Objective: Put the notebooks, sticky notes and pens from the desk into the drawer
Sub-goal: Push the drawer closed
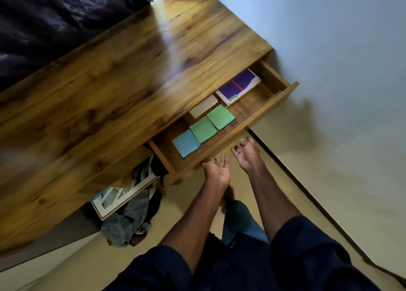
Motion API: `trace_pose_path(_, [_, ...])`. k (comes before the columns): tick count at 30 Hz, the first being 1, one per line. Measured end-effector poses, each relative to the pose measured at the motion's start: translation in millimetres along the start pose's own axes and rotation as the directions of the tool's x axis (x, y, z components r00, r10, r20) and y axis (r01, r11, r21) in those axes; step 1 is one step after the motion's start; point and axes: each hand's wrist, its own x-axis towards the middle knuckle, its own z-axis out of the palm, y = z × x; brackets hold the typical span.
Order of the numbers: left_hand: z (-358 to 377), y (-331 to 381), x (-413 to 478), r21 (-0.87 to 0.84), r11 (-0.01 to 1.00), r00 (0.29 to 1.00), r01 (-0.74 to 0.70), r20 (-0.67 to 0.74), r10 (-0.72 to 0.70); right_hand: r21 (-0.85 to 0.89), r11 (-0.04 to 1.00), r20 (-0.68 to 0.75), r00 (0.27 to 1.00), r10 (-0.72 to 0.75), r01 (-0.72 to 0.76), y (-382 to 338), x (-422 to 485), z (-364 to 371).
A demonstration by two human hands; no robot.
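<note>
**Now: both hands loose at the front of the open drawer**

Both hands hang empty in front of the pulled-out drawer (259,117). On the left hand (216,171) the fingers (223,160) are released, slightly curled and spread, grasping nothing; their tips sit just below the drawer's front panel, whether touching it I cannot tell. On the right hand (247,153) the fingers (242,144) are likewise loose and half curled, holding nothing, close under the same front edge.

Just beyond the fingertips, inside the drawer, lie 3 sticky-note pads in a row, edges touching: a blue pad (186,143) nearest the left hand's fingers, then 2 green ones (203,129) (220,116) ahead of the right hand's fingers. Farther past them, against the back, rests a pale pad (203,106), and beside it a purple notebook (239,86) with a red stripe, partly tucked under the desk (109,82) top.

Left of the left hand's fingers, under the desk, lie crumpled clothes (129,220) and a framed picture (118,196).
</note>
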Motion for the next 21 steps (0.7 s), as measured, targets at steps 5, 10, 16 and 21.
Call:
trace_pose_path(5, [43.8, 47.7, 31.5, -0.385, 0.922, 0.998, -0.05, 0.004, 0.056, -0.047, 0.995, -0.011, 0.996, 0.088, -0.088, -20.1, 51.8, 53.7])
trace_pose_path(10, [74.0, 71.3, 47.4, -0.492, 0.861, 0.989, -0.13, -0.007, 0.146, -0.06, 0.987, 0.02, 0.989, 0.148, -0.147, -44.0, 82.6, 95.1])
trace_pose_path(16, [106.4, 110.1, 48.7, -0.656, 0.739, 0.987, -0.152, -0.067, 0.144, -0.101, 0.986, 0.021, 0.99, 0.139, -0.136, -63.3, 98.6, 148.3])
trace_pose_path(21, [120.7, 149.0, 67.8, -0.748, 0.657, 0.995, -0.092, -0.05, 0.082, -0.15, 0.978, -0.018, 0.99, 0.142, -0.143, -77.5, 98.4, 185.1])
